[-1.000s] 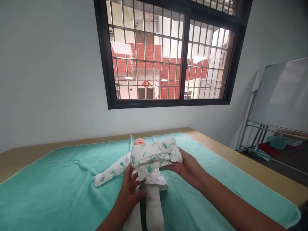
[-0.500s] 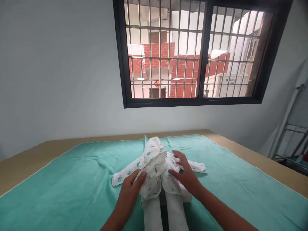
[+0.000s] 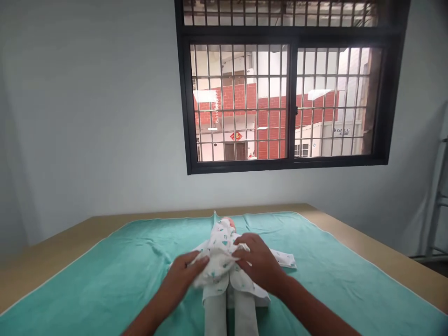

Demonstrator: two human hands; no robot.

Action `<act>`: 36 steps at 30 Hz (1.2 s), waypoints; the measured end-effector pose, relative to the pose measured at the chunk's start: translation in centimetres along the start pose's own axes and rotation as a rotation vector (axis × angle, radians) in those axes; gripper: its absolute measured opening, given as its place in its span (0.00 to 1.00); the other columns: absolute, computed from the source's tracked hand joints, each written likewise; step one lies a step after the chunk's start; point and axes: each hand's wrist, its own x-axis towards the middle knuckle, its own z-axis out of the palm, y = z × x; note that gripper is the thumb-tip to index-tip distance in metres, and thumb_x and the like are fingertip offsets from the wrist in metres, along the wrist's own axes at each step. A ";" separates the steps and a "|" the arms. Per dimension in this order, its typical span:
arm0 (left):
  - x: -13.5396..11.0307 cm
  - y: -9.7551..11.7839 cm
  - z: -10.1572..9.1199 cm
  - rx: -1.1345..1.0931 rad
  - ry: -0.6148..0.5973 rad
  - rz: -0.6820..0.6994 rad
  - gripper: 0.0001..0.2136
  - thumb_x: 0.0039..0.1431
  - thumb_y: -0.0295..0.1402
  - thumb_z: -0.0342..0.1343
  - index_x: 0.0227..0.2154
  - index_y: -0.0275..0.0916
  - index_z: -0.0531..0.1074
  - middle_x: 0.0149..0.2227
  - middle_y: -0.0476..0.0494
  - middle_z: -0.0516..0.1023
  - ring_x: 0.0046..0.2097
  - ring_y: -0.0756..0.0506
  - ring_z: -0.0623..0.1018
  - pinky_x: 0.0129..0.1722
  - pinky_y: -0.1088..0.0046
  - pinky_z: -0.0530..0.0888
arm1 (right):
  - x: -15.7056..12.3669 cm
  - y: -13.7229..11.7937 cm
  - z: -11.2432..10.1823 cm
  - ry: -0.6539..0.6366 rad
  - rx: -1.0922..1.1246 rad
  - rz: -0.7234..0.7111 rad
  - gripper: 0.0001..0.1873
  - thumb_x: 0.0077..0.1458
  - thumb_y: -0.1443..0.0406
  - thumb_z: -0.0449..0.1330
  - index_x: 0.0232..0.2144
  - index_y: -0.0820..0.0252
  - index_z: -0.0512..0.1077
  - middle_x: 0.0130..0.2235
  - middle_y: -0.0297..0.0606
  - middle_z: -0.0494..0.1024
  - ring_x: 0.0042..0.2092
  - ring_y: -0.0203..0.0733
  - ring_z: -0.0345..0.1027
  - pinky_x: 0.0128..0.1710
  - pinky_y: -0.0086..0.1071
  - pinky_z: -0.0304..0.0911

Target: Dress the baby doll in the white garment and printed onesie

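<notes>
A white baby shirt [image 3: 220, 240] with a small green print lies spread over a doll-like figure on a teal blanket [image 3: 122, 270]. One of its sleeves [image 3: 285, 259] stretches out to the right. A rounded pinkish part [image 3: 230, 222] shows above the shirt, probably the doll's head. Pale trouser legs [image 3: 215, 317] come out below the hem. My left hand [image 3: 184, 275] grips the shirt's left side between thumb and fingers. On the right, my right hand [image 3: 257, 261] pinches a fold of the shirt's front; its fingertips are slightly blurred.
Under the blanket is a wooden table [image 3: 378, 252], its bare edge showing around it. Behind stands a grey wall [image 3: 105, 116] with a dark-framed, barred window [image 3: 241, 168]. A metal frame [image 3: 436, 210] stands at the far right.
My right hand has moved left and closed on the shirt's front. The raised cloth has come down, uncovering the pinkish part at the top. My view has tilted up.
</notes>
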 end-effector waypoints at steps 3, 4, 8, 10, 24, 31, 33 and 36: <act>0.1 6.5 -3.4 0.070 0.066 0.058 0.19 0.56 0.50 0.55 0.31 0.36 0.77 0.28 0.48 0.77 0.30 0.47 0.73 0.30 0.76 0.68 | 5.9 -3.2 -5.2 0.138 0.395 0.131 0.08 0.53 0.61 0.63 0.27 0.56 0.69 0.43 0.39 0.73 0.48 0.46 0.65 0.49 0.43 0.61; 0.1 8.8 -4.3 0.040 0.125 0.089 0.19 0.54 0.50 0.57 0.33 0.37 0.77 0.29 0.48 0.77 0.31 0.47 0.74 0.30 0.75 0.69 | 7.9 -4.3 -6.9 0.142 0.580 0.148 0.11 0.52 0.60 0.64 0.25 0.57 0.67 0.40 0.37 0.73 0.44 0.43 0.66 0.46 0.39 0.63; -1.0 16.0 -6.3 -0.040 0.343 0.174 0.24 0.51 0.48 0.61 0.48 0.41 0.73 0.33 0.47 0.78 0.29 0.48 0.75 0.25 0.76 0.70 | 13.2 -8.6 -11.3 0.151 1.147 0.184 0.16 0.55 0.58 0.61 0.23 0.56 0.59 0.26 0.26 0.65 0.27 0.31 0.59 0.29 0.26 0.57; -1.9 17.9 -6.4 0.025 0.353 0.182 0.23 0.51 0.47 0.60 0.46 0.38 0.75 0.32 0.46 0.78 0.29 0.48 0.75 0.24 0.77 0.69 | 13.9 -10.5 -11.8 0.152 1.253 0.165 0.16 0.56 0.57 0.59 0.24 0.56 0.58 0.22 0.24 0.59 0.23 0.28 0.53 0.25 0.24 0.52; -4.6 11.0 -0.2 -0.078 -0.128 -0.120 0.20 0.54 0.41 0.59 0.49 0.45 0.66 0.38 0.48 0.76 0.39 0.44 0.76 0.35 0.71 0.71 | 7.8 -10.4 -2.4 -0.066 1.098 0.610 0.22 0.55 0.48 0.58 0.23 0.59 0.61 0.23 0.27 0.60 0.26 0.32 0.53 0.26 0.27 0.52; -3.2 5.7 -1.4 -0.356 -0.070 -0.211 0.07 0.56 0.36 0.57 0.31 0.38 0.69 0.25 0.53 0.67 0.26 0.53 0.66 0.26 0.79 0.60 | 4.8 -5.6 -2.7 -0.652 0.982 0.448 0.20 0.49 0.49 0.62 0.22 0.59 0.68 0.23 0.28 0.64 0.25 0.31 0.53 0.25 0.27 0.51; -2.9 5.2 -1.9 -0.462 -0.026 -0.188 0.06 0.57 0.36 0.56 0.32 0.38 0.69 0.26 0.53 0.67 0.27 0.53 0.67 0.27 0.79 0.62 | 4.3 -4.9 -3.7 -0.893 0.780 0.393 0.17 0.43 0.51 0.68 0.26 0.58 0.75 0.26 0.29 0.71 0.27 0.33 0.60 0.27 0.27 0.55; -3.1 5.5 -1.1 -0.598 -0.043 -0.201 0.08 0.57 0.37 0.57 0.31 0.38 0.71 0.27 0.50 0.71 0.29 0.51 0.70 0.30 0.77 0.66 | 3.5 -4.4 -3.5 -0.795 0.758 0.469 0.20 0.46 0.49 0.65 0.35 0.56 0.78 0.34 0.34 0.77 0.35 0.41 0.69 0.35 0.30 0.61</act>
